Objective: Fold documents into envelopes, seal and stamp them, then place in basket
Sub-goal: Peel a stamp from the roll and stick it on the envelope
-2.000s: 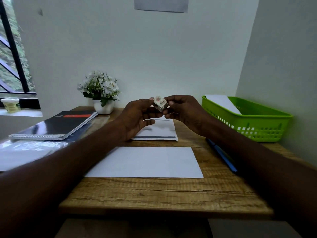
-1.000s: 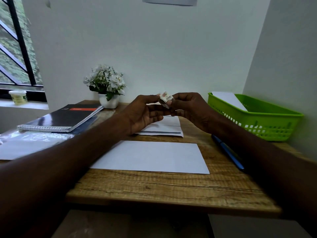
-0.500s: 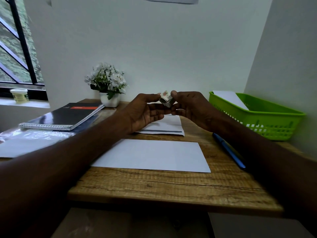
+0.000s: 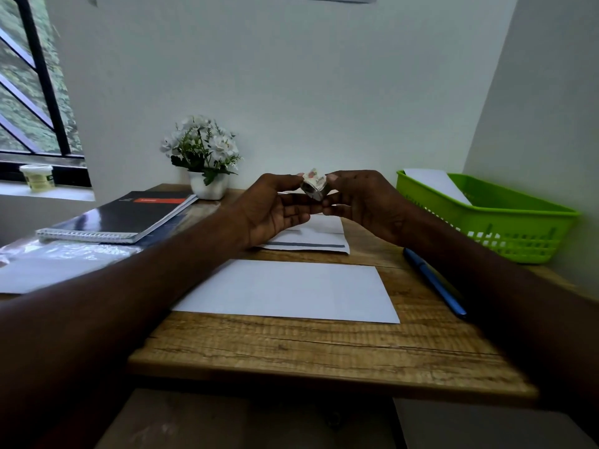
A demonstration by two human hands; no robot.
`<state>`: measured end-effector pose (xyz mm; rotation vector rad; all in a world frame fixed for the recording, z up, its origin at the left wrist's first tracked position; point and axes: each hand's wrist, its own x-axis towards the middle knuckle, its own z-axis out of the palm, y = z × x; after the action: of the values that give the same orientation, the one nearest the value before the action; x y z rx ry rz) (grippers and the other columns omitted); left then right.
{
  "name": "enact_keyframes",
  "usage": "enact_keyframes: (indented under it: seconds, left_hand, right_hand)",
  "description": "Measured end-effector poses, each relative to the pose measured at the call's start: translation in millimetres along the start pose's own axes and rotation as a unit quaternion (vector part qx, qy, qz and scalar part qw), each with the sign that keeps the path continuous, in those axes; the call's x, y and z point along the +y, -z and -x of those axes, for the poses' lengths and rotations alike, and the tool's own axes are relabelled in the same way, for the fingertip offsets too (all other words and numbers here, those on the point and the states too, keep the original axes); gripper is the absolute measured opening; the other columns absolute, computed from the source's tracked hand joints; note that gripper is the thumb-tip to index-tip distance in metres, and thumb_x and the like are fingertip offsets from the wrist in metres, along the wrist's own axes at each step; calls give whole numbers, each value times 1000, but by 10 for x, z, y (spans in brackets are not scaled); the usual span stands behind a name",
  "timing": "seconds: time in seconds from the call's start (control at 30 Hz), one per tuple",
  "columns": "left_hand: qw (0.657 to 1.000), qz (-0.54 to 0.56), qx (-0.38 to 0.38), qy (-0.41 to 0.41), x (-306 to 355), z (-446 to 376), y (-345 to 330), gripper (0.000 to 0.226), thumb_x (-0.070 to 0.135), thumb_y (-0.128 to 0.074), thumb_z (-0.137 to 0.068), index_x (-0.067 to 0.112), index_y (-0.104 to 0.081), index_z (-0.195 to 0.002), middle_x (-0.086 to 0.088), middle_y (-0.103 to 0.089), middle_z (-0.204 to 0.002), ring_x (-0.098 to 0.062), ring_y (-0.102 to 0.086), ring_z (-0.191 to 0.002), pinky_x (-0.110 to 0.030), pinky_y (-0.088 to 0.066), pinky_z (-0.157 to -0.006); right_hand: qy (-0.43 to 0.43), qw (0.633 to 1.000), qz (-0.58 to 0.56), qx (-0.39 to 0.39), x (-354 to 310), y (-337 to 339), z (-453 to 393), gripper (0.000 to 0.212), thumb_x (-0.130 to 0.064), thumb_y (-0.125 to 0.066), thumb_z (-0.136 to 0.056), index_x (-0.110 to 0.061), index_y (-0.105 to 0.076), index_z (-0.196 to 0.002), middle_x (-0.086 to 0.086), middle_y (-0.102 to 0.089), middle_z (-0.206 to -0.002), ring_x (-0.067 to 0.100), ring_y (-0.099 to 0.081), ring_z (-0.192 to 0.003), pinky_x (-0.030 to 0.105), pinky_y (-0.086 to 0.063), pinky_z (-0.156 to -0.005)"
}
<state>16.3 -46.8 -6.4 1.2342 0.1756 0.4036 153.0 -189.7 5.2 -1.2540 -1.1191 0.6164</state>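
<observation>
A small roll of stamps (image 4: 313, 185) is held up above the desk between both hands. My left hand (image 4: 272, 210) pinches it from the left and my right hand (image 4: 364, 202) pinches it from the right. Below them a white envelope (image 4: 288, 291) lies flat near the desk's front edge. A second envelope (image 4: 311, 239) with a dark strip lies behind it, partly hidden by my hands. A green basket (image 4: 505, 218) stands at the right with a white envelope (image 4: 436, 186) leaning inside it.
A blue pen (image 4: 434, 281) lies right of the front envelope. A black spiral notebook (image 4: 120, 217) and a clear plastic sleeve (image 4: 48, 260) sit at the left. A white pot of flowers (image 4: 205, 157) stands at the back. Walls close in behind and at the right.
Both hands have stayed together on the stamp roll, turning it slightly. My view has shifted a little, so the desk items sit lower right in frame.
</observation>
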Motion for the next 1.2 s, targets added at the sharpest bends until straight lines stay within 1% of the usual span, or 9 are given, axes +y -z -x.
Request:
enact_keyframes:
  seconds: [0.1,0.2,0.3,0.37,0.57,0.8,0.93,1.03,1.2]
  left_hand:
    - [1000,1,0,0,6,9,-4,21,23,-54,-99,10,-68,-107,-18,-73,-111,-29,-72,-101,-29,-53,-74]
    - [1000,-4,0,1,6,19,-8,21,22,-53,-100,9,-67,-107,-19,-73,-109,-31,-72,-101,-30,-53,-74]
    - [1000,-7,-4,1,6,13,-5,26,24,-55,-100,7,-65,-117,-24,-71,-123,-33,-70,-110,-30,-53,-76]
    - [1000,-6,-7,2,7,9,-3,27,26,-55,-100,8,-64,-118,-24,-69,-127,-31,-71,-109,-29,-54,-76]
    - [1000,-1,-6,-1,13,15,8,25,25,-54,-101,10,-65,-117,-18,-73,-112,-30,-73,-104,-28,-54,-76]
    - [1000,-9,-12,9,14,25,3,27,26,-56,-99,11,-67,-119,-14,-75,-111,-26,-74,-101,-32,-52,-79]
    - [1000,2,-3,13,30,12,13,24,25,-56,-99,10,-68,-113,-16,-73,-112,-26,-74,-98,-33,-54,-79]
    - [1000,-1,-5,13,39,10,21,20,24,-56,-98,13,-69,-107,-17,-72,-115,-28,-73,-103,-34,-54,-81]
    - [1000,1,-9,13,20,-9,36,14,22,-58,-99,17,-67,-107,-15,-72,-115,-30,-72,-108,-38,-56,-81]
  right_hand:
    - [-1,1000,3,2,1,5,5,21,-2,-55,-101,4,-69,-115,18,-68,-105,23,-64,-84,30,-58,-78]
    - [5,1000,27,3,23,8,5,18,-4,-60,-99,3,-70,-113,17,-69,-100,23,-65,-85,31,-58,-79]
    - [17,999,35,10,39,3,3,15,-7,-60,-101,0,-72,-107,13,-70,-93,20,-65,-81,31,-58,-78]
    - [28,998,44,16,47,-2,5,15,-8,-58,-102,-1,-72,-103,15,-67,-92,20,-64,-79,31,-57,-77]
    - [38,998,50,-2,46,-2,10,15,-3,-62,-99,3,-69,-110,22,-65,-108,28,-61,-90,31,-57,-80]
    - [32,998,60,1,59,19,-2,18,-2,-63,-97,7,-68,-113,18,-68,-105,24,-63,-85,32,-56,-79]
    - [15,999,27,-20,28,21,3,20,5,-59,-96,5,-69,-113,17,-71,-111,26,-66,-98,34,-58,-85]
    - [17,1000,22,-12,29,14,0,22,-4,-62,-98,9,-68,-115,18,-70,-111,26,-65,-100,32,-58,-87]
    - [31,998,52,9,70,27,-9,10,-9,-66,-97,-6,-75,-96,14,-70,-102,26,-66,-94,32,-58,-83]
